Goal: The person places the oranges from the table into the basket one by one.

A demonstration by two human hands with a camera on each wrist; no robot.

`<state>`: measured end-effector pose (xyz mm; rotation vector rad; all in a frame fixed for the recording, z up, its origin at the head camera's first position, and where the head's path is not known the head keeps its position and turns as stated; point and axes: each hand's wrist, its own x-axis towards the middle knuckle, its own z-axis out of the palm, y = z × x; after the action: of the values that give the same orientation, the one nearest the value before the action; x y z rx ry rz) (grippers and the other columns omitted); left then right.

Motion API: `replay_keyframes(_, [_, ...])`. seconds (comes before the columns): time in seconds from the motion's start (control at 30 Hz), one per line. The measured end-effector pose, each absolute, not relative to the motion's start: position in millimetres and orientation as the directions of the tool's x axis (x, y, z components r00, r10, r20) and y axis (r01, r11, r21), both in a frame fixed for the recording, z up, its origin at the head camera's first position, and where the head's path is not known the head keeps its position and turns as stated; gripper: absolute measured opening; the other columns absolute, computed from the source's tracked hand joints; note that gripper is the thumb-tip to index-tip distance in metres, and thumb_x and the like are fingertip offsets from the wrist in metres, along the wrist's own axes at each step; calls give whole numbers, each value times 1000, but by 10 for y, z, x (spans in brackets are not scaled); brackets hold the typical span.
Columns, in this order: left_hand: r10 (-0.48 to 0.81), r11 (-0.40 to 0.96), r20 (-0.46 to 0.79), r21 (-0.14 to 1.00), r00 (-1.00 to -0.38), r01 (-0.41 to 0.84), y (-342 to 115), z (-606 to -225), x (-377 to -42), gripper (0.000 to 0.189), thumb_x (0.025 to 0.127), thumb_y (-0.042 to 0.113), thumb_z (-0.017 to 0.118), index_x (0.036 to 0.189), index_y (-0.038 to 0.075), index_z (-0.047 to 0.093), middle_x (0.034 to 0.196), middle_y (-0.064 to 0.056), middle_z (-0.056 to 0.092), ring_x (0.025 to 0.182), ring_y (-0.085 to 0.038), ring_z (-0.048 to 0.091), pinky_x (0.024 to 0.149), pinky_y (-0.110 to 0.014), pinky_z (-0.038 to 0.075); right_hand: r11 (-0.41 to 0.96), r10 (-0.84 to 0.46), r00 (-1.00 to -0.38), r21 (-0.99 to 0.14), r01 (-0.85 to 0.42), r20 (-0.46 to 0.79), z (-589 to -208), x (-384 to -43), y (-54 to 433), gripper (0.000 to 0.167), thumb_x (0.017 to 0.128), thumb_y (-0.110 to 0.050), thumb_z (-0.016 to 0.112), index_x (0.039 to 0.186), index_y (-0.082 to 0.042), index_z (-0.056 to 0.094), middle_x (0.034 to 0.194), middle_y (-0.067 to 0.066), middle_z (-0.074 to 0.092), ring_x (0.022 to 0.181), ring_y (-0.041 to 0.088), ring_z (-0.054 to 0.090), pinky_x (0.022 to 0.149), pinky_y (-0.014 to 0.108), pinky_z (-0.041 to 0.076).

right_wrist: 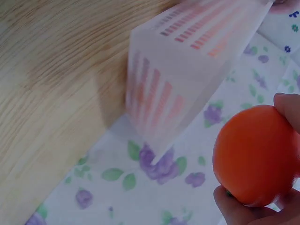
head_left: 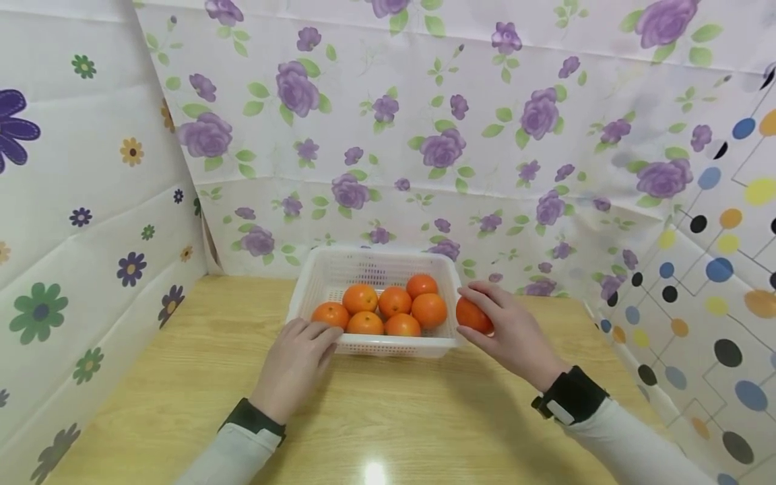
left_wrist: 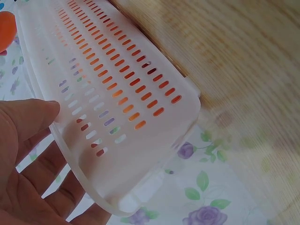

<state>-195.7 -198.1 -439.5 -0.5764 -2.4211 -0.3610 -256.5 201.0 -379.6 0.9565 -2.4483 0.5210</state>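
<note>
A white plastic basket (head_left: 388, 347) with slotted walls stands on the table, several oranges (head_left: 395, 302) lying inside it. At its near left corner, my left hand (head_left: 298, 364) grips the rim; the left wrist view shows the thumb (left_wrist: 40, 112) on the outer side and the fingers over the edge. My right hand (head_left: 512, 330) holds one orange (right_wrist: 258, 154) between thumb and fingers, just beyond the basket's right wall. In the right wrist view this orange is above the rim level, with a small green stem spot near a fingertip.
The wooden table (head_left: 388, 411) extends in front of the basket and to both sides. Behind it hangs a purple-flowered cloth (head_left: 388, 148), close to the basket's far wall. Patterned sheets (head_left: 91, 202) enclose the left and right sides.
</note>
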Motion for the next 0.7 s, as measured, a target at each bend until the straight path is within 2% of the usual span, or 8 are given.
replay_keyframes(0.17, [318,866,621,116,-716,486,-1971,-4395,-1961,31,93,8,91,122,12,82,115,-5,80,99,-28,66,95,-46,54,684,-548,-649,-165,-711,527,-3793,-2505,1920,67,92,-25,95,151,-15,66,150,14,58,122,37,67,93,51,65])
replay_keyframes(0.47, [318,866,626,115,-712,487,-1975,-4393,-1957,30,92,8,91,121,12,83,114,-5,80,99,-28,66,96,-46,55,690,-554,-668,-176,-702,496,-3798,-2444,1888,68,92,-27,94,153,-15,65,154,15,57,127,39,64,96,52,64])
replay_keyframes(0.7, [320,861,633,116,-705,495,-1979,-4401,-1952,30,92,8,90,122,11,82,114,-6,80,99,-29,66,96,-46,55,678,-567,-642,-150,-720,516,-3807,-2460,1895,70,91,-30,95,152,-16,65,153,14,57,127,39,64,97,52,64])
